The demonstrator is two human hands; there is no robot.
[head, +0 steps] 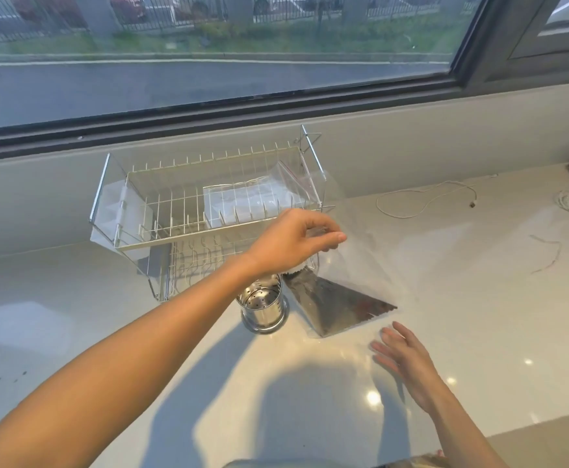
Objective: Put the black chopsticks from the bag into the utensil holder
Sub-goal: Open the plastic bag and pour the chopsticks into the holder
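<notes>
White counter [141, 332]: one holder [263, 307], one bag [360, 261] pinched by left hand [289, 243]; right hand [408, 363] flat.

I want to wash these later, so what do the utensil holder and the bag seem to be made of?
The utensil holder looks like polished stainless steel: mirror-like sheen, punched holes in its wall. The bag, pinched by the left hand, seems thin clear plastic film: the counter shows through it, glossy and creased.

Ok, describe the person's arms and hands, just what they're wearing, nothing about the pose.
Both arms are bare: no sleeves show along either forearm in this view. The left hand and right hand wear no gloves, and no rings, watch or wristband can be seen. A bit of pale cloth shows at the bottom edge, near the body.
</notes>
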